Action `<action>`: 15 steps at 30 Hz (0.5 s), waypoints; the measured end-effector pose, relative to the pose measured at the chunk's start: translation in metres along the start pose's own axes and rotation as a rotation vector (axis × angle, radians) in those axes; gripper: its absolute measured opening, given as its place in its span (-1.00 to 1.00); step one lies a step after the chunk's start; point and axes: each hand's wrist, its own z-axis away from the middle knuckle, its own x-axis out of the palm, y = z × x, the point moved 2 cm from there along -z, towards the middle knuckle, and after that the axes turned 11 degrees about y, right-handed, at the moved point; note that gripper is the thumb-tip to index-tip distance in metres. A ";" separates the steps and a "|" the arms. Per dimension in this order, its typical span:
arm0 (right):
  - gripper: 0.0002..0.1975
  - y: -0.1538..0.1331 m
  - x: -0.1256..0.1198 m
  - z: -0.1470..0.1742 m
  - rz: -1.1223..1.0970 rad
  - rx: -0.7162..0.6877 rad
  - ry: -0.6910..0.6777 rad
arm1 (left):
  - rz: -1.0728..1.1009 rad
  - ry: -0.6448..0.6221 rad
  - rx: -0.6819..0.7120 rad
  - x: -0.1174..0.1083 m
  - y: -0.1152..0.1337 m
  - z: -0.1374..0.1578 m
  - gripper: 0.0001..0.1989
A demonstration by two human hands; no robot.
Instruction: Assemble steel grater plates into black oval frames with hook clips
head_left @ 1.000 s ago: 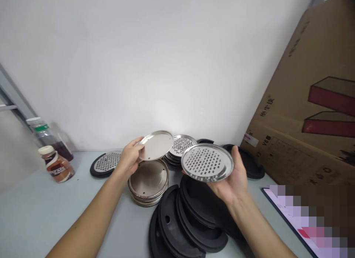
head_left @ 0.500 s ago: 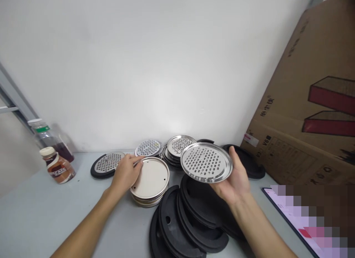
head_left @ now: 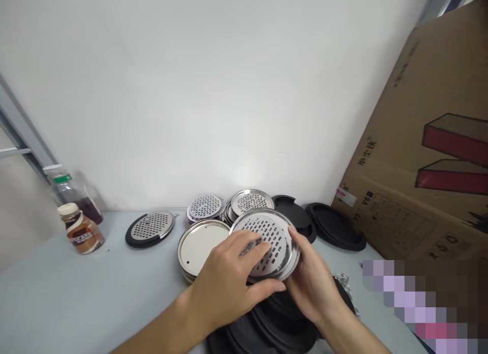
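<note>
Both hands hold one perforated steel disc [head_left: 271, 235], tilted toward me, above the pile of black round bases [head_left: 282, 321]. My left hand [head_left: 229, 283] covers its near left part, fingers spread on its face and thumb under the rim. My right hand [head_left: 310, 283] grips its right edge from below. Just left of the disc lies a stack of plain steel plates [head_left: 198, 245]. Behind it are two stacks of perforated discs [head_left: 206, 206] [head_left: 249, 199].
An assembled disc in a black base [head_left: 150, 228] lies at the left. Two bottles [head_left: 80, 227] [head_left: 70, 191] stand at the far left by the wall. More black bases [head_left: 333, 227] lie at the right, next to a large leaning cardboard box [head_left: 427, 156].
My left hand set the plain plate on the stack, left it, and moved right onto the perforated disc. My right hand lowered that disc and brought it nearer to me.
</note>
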 end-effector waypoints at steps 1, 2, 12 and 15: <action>-0.66 0.002 -0.003 0.001 0.018 -0.012 0.017 | 0.007 -0.012 -0.007 -0.002 -0.004 0.002 -0.58; -0.66 0.004 -0.005 0.001 0.038 -0.019 0.029 | 0.010 -0.031 -0.018 -0.005 -0.008 0.005 -0.60; -0.64 0.009 0.002 0.000 0.180 -0.044 -0.081 | -0.053 0.247 0.087 -0.036 -0.023 0.011 -0.83; -0.64 -0.001 0.003 -0.032 0.249 -0.130 -0.072 | -0.141 0.427 -0.381 -0.056 -0.078 -0.008 -0.73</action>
